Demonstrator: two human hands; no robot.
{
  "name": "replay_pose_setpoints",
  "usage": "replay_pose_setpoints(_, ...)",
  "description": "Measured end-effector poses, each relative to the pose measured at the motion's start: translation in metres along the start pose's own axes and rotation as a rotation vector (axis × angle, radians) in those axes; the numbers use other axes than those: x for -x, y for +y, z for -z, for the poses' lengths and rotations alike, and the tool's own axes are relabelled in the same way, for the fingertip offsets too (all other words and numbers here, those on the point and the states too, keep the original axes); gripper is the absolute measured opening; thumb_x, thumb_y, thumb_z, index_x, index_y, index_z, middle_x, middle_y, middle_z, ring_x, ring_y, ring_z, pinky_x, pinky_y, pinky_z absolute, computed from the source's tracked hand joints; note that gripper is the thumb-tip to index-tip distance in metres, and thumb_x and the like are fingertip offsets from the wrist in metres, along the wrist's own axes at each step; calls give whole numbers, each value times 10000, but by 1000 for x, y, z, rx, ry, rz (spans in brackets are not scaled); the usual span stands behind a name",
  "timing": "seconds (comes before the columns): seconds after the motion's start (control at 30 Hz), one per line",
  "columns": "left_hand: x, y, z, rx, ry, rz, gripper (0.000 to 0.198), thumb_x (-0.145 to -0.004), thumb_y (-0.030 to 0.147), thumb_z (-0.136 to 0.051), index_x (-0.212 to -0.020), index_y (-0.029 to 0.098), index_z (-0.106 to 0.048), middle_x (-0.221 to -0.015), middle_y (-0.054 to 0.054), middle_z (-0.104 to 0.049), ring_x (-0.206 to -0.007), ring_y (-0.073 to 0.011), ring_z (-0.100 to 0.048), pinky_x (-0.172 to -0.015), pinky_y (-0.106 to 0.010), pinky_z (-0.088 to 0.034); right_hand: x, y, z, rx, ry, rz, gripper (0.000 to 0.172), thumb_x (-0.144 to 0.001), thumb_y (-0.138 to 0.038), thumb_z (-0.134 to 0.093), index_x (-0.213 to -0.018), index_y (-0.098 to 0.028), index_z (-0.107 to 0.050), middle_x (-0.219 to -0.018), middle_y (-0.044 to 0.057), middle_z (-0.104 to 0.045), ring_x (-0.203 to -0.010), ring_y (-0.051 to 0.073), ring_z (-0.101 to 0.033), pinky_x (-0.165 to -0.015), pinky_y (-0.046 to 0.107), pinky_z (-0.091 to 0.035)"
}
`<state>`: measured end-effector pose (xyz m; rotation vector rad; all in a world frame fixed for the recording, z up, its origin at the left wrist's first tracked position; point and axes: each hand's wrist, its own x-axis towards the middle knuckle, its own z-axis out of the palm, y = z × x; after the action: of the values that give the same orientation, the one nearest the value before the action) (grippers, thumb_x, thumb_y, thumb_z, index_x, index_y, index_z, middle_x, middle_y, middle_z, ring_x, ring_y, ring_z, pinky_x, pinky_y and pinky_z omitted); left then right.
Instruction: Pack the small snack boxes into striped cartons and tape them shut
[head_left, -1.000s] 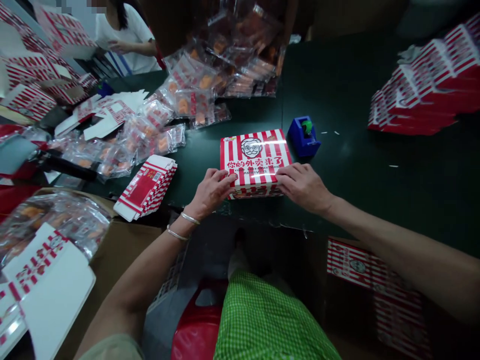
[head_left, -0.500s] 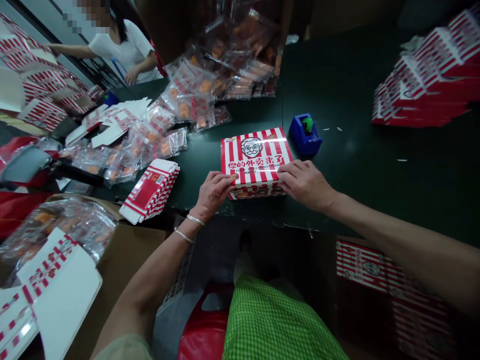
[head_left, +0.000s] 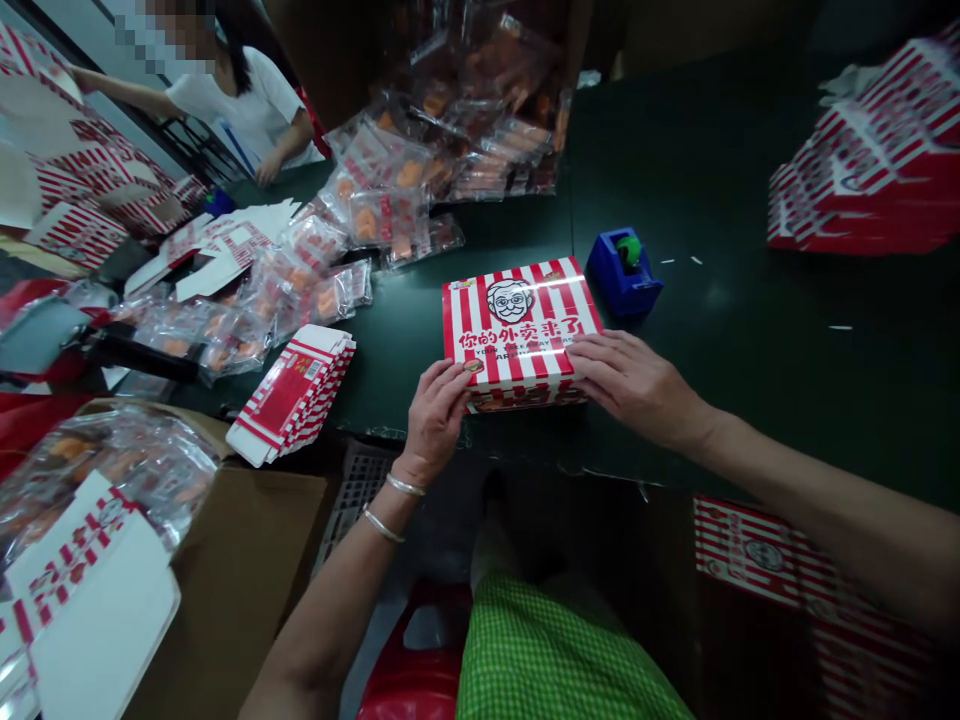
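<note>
A red-and-white striped takeaway box (head_left: 517, 310) with a printed face and lettering lies closed on the dark green table near its front edge. My left hand (head_left: 439, 410) grips the box's front left corner, its thumb and fingers bent around the edge. On the front right corner, my right hand (head_left: 637, 385) holds the box with fingers bent over the lid's edge. Its thumb is mostly hidden. Just behind the box, to the right, stands a blue tape dispenser (head_left: 624, 275) with a green roll.
Clear packets (head_left: 397, 215) heap at the back left. Beside them lies a stack of folded striped cartons (head_left: 296, 390). Striped boxes (head_left: 877, 160) stand at the far right. An open cardboard box (head_left: 232, 560) is at lower left. A person in a white shirt (head_left: 262, 90) sits across the table.
My view has shifted slightly, so the dispenser and right-hand boxes appear farther right. Both hands stay on the box's front corners, and the lid stays closed.
</note>
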<state>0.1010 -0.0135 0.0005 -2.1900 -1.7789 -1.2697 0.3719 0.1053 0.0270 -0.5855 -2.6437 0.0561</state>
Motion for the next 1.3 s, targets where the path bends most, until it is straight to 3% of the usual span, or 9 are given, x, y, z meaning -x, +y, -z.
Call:
replay_pose_setpoints(0.13,5,0,-1,-23,-60,-50,323,-917,211,-572,-1240,211,-574,-1239,-89,-646,-1262,-227,-505,-1005,-453,-519,6,-3,0,-53,52,-15,323,-938,-150,-504,-1255,-198,-551,-1271,125,-628,-1213,274,-561,-1027,512,-474)
replay_pose_setpoints(0.23,2,-1,-7,44,-1,-28,272,-930,156,-536,-1181,235,-601,-1170,-51,-686,-1226,-201,-549,-999,-443,-531,9,-7,-4,-73,57,-29,434,-921,-154,-539,-1351,-182,-485,-1315,145,-595,-1260,289,-521,-1053,510,-461)
replay_pose_setpoints(0.37,2,2,-15,18,79,-2,306,-938,110,-490,-1219,200,-574,-1210,-94,-665,-1277,-218,-515,-1005,-464,-524,14,-9,-16,-17,116,-19,525,-912,-130,-537,-1421,-135,-406,-1358,187,-550,-1328,311,-443,-1079,540,-418)
replay_pose_setpoints(0.53,-1,2,-9,11,-63,-57,338,-898,166,-584,-1232,171,-530,-1268,-140,-619,-1302,-263,-468,-1021,-504,-496,7,-8,-11,7,92,-10,412,-924,-157,-529,-1331,-211,-502,-1308,146,-601,-1259,288,-525,-1049,567,-418)
replay_pose_setpoints(0.67,-9,3,-5,49,2,-41,205,-868,112,-609,-1052,195,-570,-1114,-96,-651,-1158,-234,-544,-945,-448,-541,-2,-13,3,-77,144,-26,367,-892,-196,-593,-1255,-195,-537,-1304,173,-580,-1268,318,-497,-997,556,-471)
replay_pose_setpoints(0.8,-12,7,-5,49,46,-36,170,-862,97,-611,-985,204,-560,-966,-56,-611,-1023,-203,-565,-868,-396,-558,-3,-14,6,-113,142,-15,320,-888,-126,-564,-1191,-230,-563,-1215,123,-622,-1200,282,-530,-950,498,-515)
replay_pose_setpoints(0.97,-8,11,-7,6,1,-33,177,-859,156,-629,-990,214,-525,-969,-55,-577,-1029,-219,-540,-872,-413,-539,-2,-16,-1,-24,182,-6,242,-878,-131,-597,-1096,-217,-534,-1066,107,-638,-1052,262,-564,-852,439,-513)
replay_pose_setpoints(1.1,-10,10,-12,2,44,-26,138,-859,119,-599,-921,208,-514,-915,-44,-551,-985,-208,-532,-841,-394,-539,-6,-20,-3,47,204,-22,194,-863,-143,-615,-1021,-199,-519,-1007,112,-642,-965,264,-566,-792,430,-480)
replay_pose_setpoints(1.3,-21,2,-1,105,-22,-42,86,-879,140,-597,-934,197,-564,-940,-48,-593,-984,-193,-565,-842,-375,-546,-13,-14,8,-101,173,-24,107,-854,-130,-615,-936,-170,-559,-968,113,-625,-900,244,-546,-745,392,-502)
